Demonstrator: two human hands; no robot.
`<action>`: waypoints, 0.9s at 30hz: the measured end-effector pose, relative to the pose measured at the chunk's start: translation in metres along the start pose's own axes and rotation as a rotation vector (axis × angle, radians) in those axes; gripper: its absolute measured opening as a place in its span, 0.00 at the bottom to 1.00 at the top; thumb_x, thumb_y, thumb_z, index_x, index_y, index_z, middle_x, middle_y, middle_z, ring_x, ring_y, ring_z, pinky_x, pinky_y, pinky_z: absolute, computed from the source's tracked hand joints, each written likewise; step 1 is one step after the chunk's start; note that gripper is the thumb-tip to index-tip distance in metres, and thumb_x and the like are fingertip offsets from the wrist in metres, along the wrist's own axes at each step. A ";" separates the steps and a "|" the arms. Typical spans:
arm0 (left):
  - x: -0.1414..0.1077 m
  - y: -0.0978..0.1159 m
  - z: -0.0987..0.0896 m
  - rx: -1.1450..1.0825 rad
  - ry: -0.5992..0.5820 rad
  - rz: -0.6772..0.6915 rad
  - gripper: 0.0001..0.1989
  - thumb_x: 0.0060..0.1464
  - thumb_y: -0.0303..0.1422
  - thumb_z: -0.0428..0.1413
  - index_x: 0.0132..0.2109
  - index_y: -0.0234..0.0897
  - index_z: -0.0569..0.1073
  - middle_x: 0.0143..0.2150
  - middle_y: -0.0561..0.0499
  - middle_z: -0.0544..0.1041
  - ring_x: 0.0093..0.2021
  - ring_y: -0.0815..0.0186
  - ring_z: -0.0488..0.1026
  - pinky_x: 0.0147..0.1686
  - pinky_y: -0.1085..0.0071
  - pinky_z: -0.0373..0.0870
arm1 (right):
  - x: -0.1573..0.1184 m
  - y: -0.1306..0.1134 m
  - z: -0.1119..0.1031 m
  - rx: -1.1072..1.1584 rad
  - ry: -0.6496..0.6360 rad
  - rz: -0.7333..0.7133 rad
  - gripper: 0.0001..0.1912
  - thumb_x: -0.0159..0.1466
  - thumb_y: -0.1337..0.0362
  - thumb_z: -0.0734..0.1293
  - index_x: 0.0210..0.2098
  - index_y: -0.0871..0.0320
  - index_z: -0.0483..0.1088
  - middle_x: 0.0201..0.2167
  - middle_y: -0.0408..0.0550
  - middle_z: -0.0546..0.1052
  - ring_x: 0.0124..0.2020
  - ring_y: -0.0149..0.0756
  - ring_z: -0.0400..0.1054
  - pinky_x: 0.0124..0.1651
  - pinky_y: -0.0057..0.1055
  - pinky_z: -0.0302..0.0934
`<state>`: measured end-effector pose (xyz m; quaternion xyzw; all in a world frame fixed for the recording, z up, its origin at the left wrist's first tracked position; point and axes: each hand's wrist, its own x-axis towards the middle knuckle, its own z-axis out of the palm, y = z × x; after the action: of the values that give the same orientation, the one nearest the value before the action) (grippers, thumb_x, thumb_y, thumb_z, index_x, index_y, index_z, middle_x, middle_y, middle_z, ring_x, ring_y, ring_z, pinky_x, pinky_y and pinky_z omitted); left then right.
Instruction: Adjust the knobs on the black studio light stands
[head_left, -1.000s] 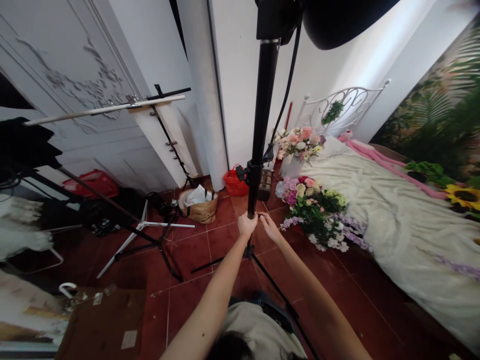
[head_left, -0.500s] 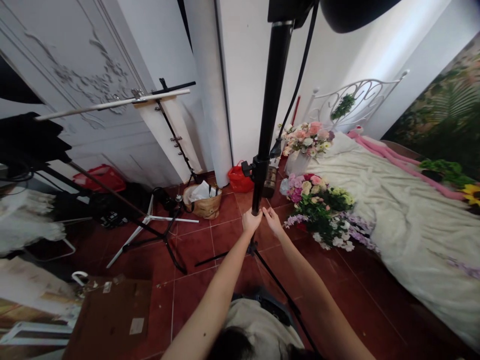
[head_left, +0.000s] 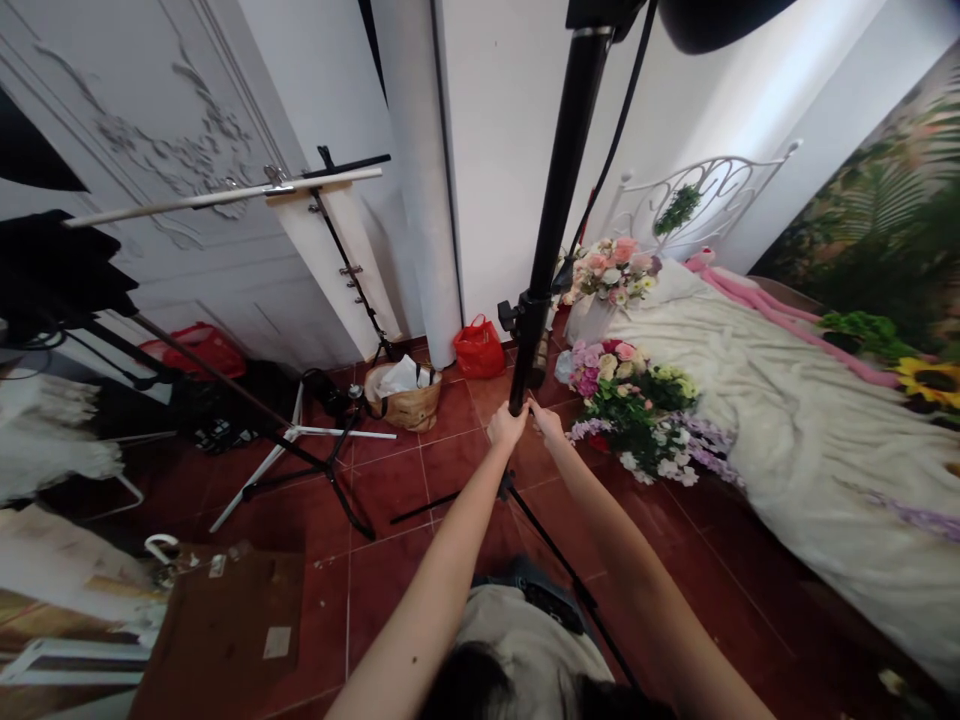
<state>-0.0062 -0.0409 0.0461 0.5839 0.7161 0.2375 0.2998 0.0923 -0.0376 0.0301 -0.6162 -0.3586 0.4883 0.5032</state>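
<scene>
A black light-stand pole (head_left: 559, 210) rises from the middle of the frame to the top edge. The left hand (head_left: 507, 426) has its grip closed around the pole's lower end. The right hand (head_left: 547, 422) sits just beside it, fingertips at the pole; whether that grip is clamped, I cannot tell. Below the hands, the stand's black legs (head_left: 551, 545) spread over the red tile floor (head_left: 405, 590). To the right, a flower bunch (head_left: 630, 410) lies beside a bed (head_left: 810, 440); a red plastic bag (head_left: 478, 350) and a woven basket (head_left: 401, 397) sit left of the pole.
</scene>
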 end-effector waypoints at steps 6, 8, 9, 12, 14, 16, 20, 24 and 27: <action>0.001 -0.010 -0.008 0.069 -0.058 0.057 0.32 0.48 0.60 0.45 0.46 0.41 0.71 0.41 0.41 0.78 0.44 0.54 0.74 0.39 0.65 0.67 | -0.089 0.054 -0.001 0.246 -0.007 0.178 0.17 0.53 0.49 0.67 0.28 0.58 0.66 0.16 0.41 0.68 0.14 0.25 0.59 0.17 0.23 0.52; 0.002 -0.012 -0.009 0.089 -0.064 0.067 0.32 0.47 0.61 0.44 0.46 0.41 0.70 0.41 0.41 0.78 0.43 0.54 0.75 0.39 0.65 0.67 | -0.130 0.085 -0.013 0.285 -0.017 0.252 0.17 0.50 0.51 0.69 0.30 0.58 0.68 0.19 0.43 0.71 0.16 0.26 0.62 0.18 0.23 0.54; 0.002 -0.012 -0.010 0.096 -0.062 0.077 0.32 0.48 0.60 0.44 0.47 0.41 0.70 0.41 0.41 0.78 0.43 0.54 0.75 0.39 0.65 0.67 | -0.151 0.100 -0.022 0.302 0.016 0.281 0.17 0.50 0.52 0.69 0.31 0.58 0.68 0.20 0.44 0.72 0.17 0.27 0.63 0.19 0.23 0.55; 0.001 -0.011 -0.011 0.118 -0.045 0.118 0.30 0.49 0.59 0.44 0.48 0.41 0.69 0.42 0.41 0.78 0.44 0.55 0.74 0.40 0.66 0.66 | -0.212 0.143 -0.057 0.341 0.150 0.401 0.18 0.47 0.52 0.70 0.31 0.58 0.69 0.21 0.46 0.74 0.18 0.30 0.66 0.20 0.24 0.57; -0.001 -0.008 -0.011 0.132 -0.041 0.136 0.30 0.50 0.58 0.43 0.48 0.41 0.69 0.43 0.41 0.77 0.45 0.55 0.74 0.41 0.66 0.66 | -0.251 0.167 -0.086 0.376 0.251 0.439 0.19 0.44 0.52 0.71 0.31 0.57 0.69 0.22 0.48 0.75 0.19 0.32 0.69 0.22 0.26 0.59; -0.004 -0.004 -0.012 0.136 -0.043 0.134 0.30 0.52 0.58 0.42 0.48 0.41 0.68 0.43 0.41 0.77 0.46 0.55 0.74 0.41 0.65 0.67 | -0.286 0.185 -0.117 0.409 0.345 0.435 0.19 0.43 0.52 0.71 0.30 0.56 0.69 0.23 0.49 0.76 0.22 0.36 0.71 0.25 0.29 0.62; -0.016 0.009 -0.011 0.134 -0.013 0.123 0.30 0.53 0.56 0.42 0.51 0.40 0.67 0.45 0.41 0.77 0.46 0.53 0.74 0.41 0.64 0.68 | -0.337 0.203 -0.169 0.437 0.506 0.391 0.19 0.43 0.51 0.71 0.29 0.56 0.69 0.24 0.50 0.77 0.26 0.41 0.73 0.30 0.33 0.65; -0.029 0.025 -0.008 0.181 0.060 0.094 0.29 0.53 0.55 0.43 0.50 0.37 0.68 0.46 0.39 0.76 0.47 0.51 0.73 0.42 0.60 0.68 | -0.364 0.194 -0.197 0.493 0.654 0.358 0.20 0.43 0.50 0.71 0.30 0.56 0.69 0.24 0.49 0.77 0.26 0.41 0.74 0.30 0.32 0.65; -0.037 0.038 -0.004 0.255 0.105 0.023 0.30 0.51 0.54 0.46 0.50 0.35 0.68 0.47 0.37 0.75 0.48 0.48 0.73 0.42 0.58 0.69 | -0.386 0.185 -0.212 0.540 0.723 0.353 0.20 0.45 0.48 0.70 0.30 0.56 0.68 0.24 0.48 0.77 0.27 0.42 0.74 0.29 0.33 0.66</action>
<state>0.0222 -0.0688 0.0810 0.6121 0.7485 0.1783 0.1824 0.1841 -0.4991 -0.0529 -0.6454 0.0888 0.3963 0.6470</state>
